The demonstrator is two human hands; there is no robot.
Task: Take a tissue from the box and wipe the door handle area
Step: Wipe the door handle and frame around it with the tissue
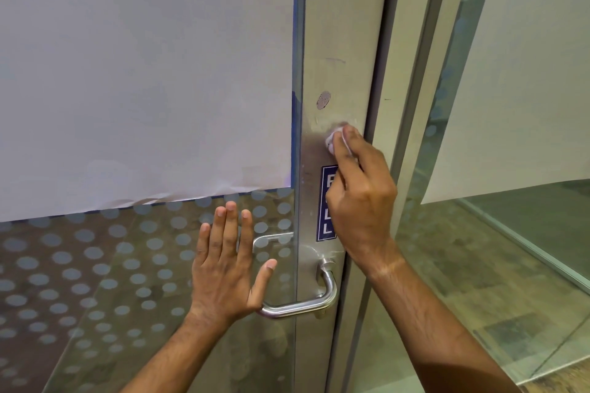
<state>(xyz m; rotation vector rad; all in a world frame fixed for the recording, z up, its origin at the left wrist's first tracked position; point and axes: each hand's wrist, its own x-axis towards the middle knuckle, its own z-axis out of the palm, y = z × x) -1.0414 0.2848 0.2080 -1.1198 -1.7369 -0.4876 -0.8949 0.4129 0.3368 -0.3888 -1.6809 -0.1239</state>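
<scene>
Up on the door's metal stile [338, 41], head cam: right hand [360, 198] has a white tissue [333, 140] wadded under its fingertips, pressed to the plate just above the blue PULL sticker [327, 201]. Grip's a pinch w/ curled fingers. Left hand [223, 268] is flat, fingers straight, braced on the dotted glass panel [95, 281] beside the lever handle [306, 305], holding nothing. Tissue's light, soft, tears easily, so keep it bunched and press w/ fingertips. Smudges near the wad, prob. residue, hard to tell. Handle itself not wiped yet, I'd judge.
</scene>
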